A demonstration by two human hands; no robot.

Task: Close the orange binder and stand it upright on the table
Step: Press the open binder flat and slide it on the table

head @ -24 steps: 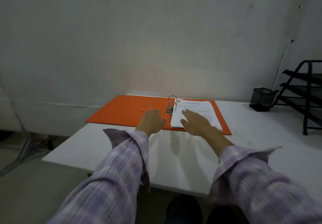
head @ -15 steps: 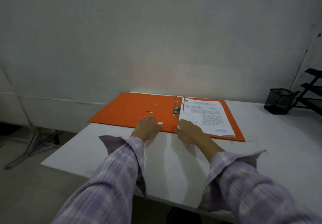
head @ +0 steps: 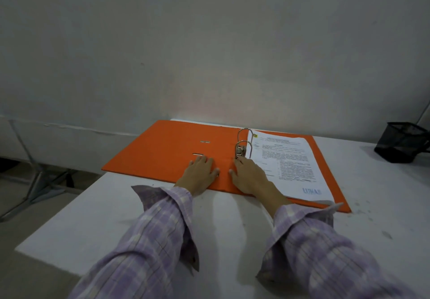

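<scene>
The orange binder (head: 162,150) lies wide open and flat on the white table (head: 232,229), against the wall. Its metal rings (head: 243,143) stand up at the spine. A stack of printed paper (head: 290,166) fills its right half. My left hand (head: 200,173) rests palm down on the spine area at the binder's near edge, fingers spread. My right hand (head: 250,177) lies flat just right of it, at the foot of the rings and on the paper's left edge. Neither hand grips anything.
A black mesh pen cup (head: 402,141) stands on the table at the far right. The left cover overhangs the table's left edge. A metal stand's legs (head: 35,182) are on the floor to the left. The wall runs right behind the binder.
Both hands have slid from further out on the binder back to its near edge by the spine. The view has moved closer and turned left.
</scene>
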